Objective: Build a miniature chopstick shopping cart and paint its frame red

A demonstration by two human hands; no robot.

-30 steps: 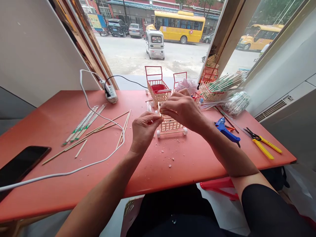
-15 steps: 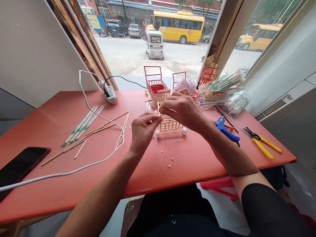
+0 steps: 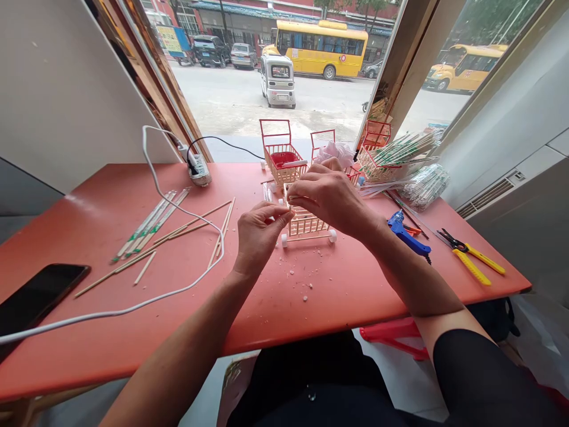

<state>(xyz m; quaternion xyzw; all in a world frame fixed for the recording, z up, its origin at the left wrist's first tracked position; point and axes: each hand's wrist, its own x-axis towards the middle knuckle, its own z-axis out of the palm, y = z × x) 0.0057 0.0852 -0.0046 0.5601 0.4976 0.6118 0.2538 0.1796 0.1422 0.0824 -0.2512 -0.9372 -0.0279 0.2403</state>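
A miniature shopping cart [image 3: 310,225] built of thin wooden sticks stands on the red tabletop, on white wheels. My left hand [image 3: 262,234] is closed in a pinch at the cart's left upper corner, its thumb and finger on a thin stick part there. Just above, my right hand [image 3: 326,193] pinches at the same corner of the frame, palm down over the cart. A pale bit of stick shows between the two sets of fingertips; the exact contact is partly hidden. The right hand covers the cart's back part.
Behind stand red-handled carts [image 3: 280,160], one holding wrapped sticks [image 3: 406,148]. To the right lie a blue glue gun [image 3: 406,233] and yellow-handled pliers [image 3: 478,264]. Loose sticks [image 3: 178,231], a white cable [image 3: 195,289] and a phone [image 3: 44,290] lie left.
Both hands stay pinched at the cart's corner, with only a tiny shift of the fingertips. The cart and the other things have not moved.
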